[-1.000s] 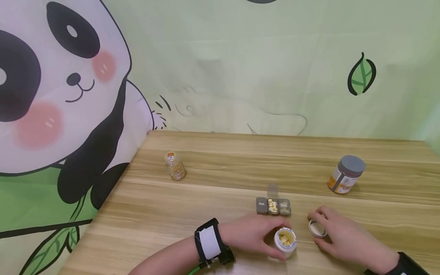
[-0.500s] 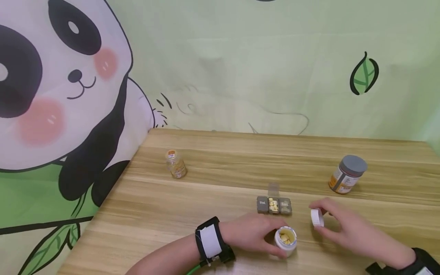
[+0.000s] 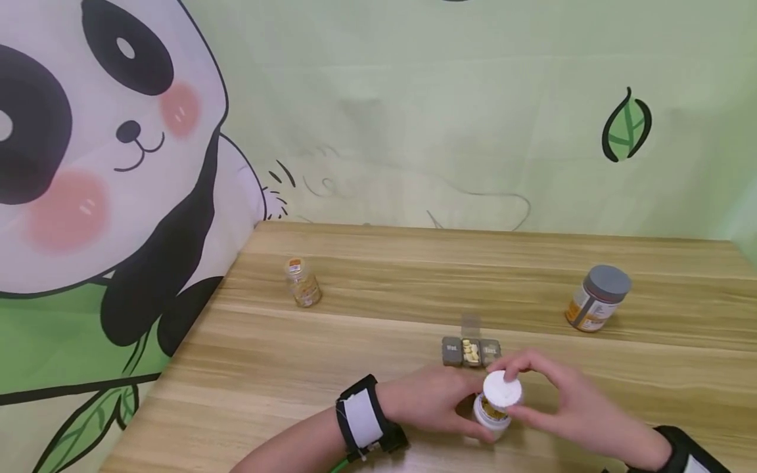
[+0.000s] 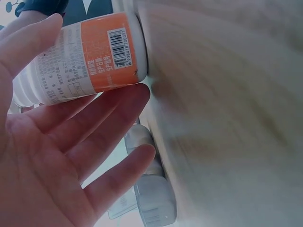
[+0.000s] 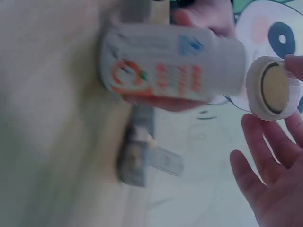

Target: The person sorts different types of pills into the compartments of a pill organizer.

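Cap (image 3: 501, 392) moved over bottle (image 5: 158, 56); right fingers (image 3: 537, 361) pinch cap; left fingers (image 4: 113, 125) part-curled round bottle; label (image 5: 128, 78): orange "C"; pillbox (image 3: 452, 356): "Wed."

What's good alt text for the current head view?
The right hand holds a white cap over an open bottle held by the left hand on a table. Behind is a pill box, middle lid open; farther back stand a clear jar, left, and a grey-lidded jar, right, before a panda backdrop.

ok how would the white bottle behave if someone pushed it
Without the left hand holding it, the white bottle would probably tip if pushed high up, being taller than wide, and might then roll, being round. With the white cap not seated on it, the yellow contents could spill.
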`<state>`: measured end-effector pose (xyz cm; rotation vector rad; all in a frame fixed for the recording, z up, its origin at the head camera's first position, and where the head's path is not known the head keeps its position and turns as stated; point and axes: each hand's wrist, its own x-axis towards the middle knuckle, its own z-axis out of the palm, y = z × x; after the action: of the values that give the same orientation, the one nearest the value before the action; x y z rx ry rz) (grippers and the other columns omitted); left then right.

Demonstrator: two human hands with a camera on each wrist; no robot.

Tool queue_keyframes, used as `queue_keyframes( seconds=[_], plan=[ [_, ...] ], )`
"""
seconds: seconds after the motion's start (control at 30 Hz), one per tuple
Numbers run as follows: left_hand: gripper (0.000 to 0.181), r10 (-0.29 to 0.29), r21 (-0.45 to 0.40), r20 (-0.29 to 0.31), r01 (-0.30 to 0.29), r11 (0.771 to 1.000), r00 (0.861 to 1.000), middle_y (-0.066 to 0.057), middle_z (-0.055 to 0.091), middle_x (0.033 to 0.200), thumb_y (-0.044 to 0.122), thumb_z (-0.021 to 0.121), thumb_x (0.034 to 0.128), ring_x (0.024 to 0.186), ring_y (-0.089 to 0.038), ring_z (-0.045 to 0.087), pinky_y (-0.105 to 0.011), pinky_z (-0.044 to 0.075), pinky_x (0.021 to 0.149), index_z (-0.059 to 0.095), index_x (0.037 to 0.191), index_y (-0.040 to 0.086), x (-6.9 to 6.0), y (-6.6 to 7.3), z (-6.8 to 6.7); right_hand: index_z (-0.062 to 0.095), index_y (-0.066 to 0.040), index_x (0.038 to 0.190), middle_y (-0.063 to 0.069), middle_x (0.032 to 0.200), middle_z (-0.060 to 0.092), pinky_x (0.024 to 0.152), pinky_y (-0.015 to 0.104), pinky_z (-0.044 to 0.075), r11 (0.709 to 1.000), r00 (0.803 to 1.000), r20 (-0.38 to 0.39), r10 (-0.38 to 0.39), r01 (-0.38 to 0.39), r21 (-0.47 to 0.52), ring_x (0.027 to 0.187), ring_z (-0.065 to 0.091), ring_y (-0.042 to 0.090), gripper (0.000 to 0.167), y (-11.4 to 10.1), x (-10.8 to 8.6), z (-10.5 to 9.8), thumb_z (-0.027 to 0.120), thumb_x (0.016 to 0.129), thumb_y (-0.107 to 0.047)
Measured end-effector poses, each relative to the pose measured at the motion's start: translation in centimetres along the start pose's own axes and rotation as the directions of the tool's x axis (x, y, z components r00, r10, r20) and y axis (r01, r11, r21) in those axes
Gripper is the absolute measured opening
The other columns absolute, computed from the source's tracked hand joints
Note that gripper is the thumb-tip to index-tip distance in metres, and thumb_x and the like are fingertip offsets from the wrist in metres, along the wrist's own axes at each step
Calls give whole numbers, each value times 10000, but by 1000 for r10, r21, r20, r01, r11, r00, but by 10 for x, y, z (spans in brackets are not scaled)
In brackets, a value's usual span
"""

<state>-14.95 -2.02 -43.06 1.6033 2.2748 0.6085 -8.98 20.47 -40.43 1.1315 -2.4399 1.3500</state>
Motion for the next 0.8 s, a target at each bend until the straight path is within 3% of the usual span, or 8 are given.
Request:
queue_keyframes(
  seconds=[0.13,0.3,0.4,0.53,0.67,0.8],
  plan=[
    [414,-7,-5,5,7,1000,1000,156,541,963,447,687,892,792,48,487,-72,382,710,572,1150,144,1,1,1,522,-191,1065,-35,1179,632,902,231,428,999,1000,-1,1,-1,35,1076,587,128,450,7,-5,9,825,764,-49],
    [510,-9,-10,10,9,1000,1000,162,549,985,452,678,897,816,65,481,-67,378,718,533,1279,147,0,2,0,544,-139,1061,12,1151,642,843,241,439,996,999,-27,-34,36,81,1041,589,124,471,18,-12,18,832,723,15],
    [454,-16,-27,20,16,999,1000,161,551,936,445,681,897,776,64,467,-71,379,683,570,1223,150,0,1,0,550,-117,1066,31,1146,647,824,234,436,993,998,-34,-46,49,104,1036,591,120,482,23,-15,22,836,707,31],
    [371,-13,-48,19,14,999,1000,163,566,932,420,684,902,775,74,470,-72,382,684,601,1137,146,0,1,1,558,-112,1059,5,1086,638,815,215,441,997,995,-70,-71,74,31,988,588,107,502,25,-13,27,872,673,-48],
    [471,15,-14,-10,-15,1000,1000,151,587,1092,420,673,910,886,96,475,-66,373,780,569,1268,132,0,0,1,563,-170,1086,-91,1033,572,795,225,457,993,995,-84,-55,45,-112,931,551,73,543,19,-6,31,897,660,-220],
    [479,19,22,-20,-18,1000,1000,135,579,1097,422,681,904,900,78,469,-71,361,799,571,1264,125,-1,0,1,551,-179,1176,-94,1127,554,860,241,445,984,998,-54,-23,13,-178,1014,541,86,618,10,-1,32,890,680,-325]
  ],
)
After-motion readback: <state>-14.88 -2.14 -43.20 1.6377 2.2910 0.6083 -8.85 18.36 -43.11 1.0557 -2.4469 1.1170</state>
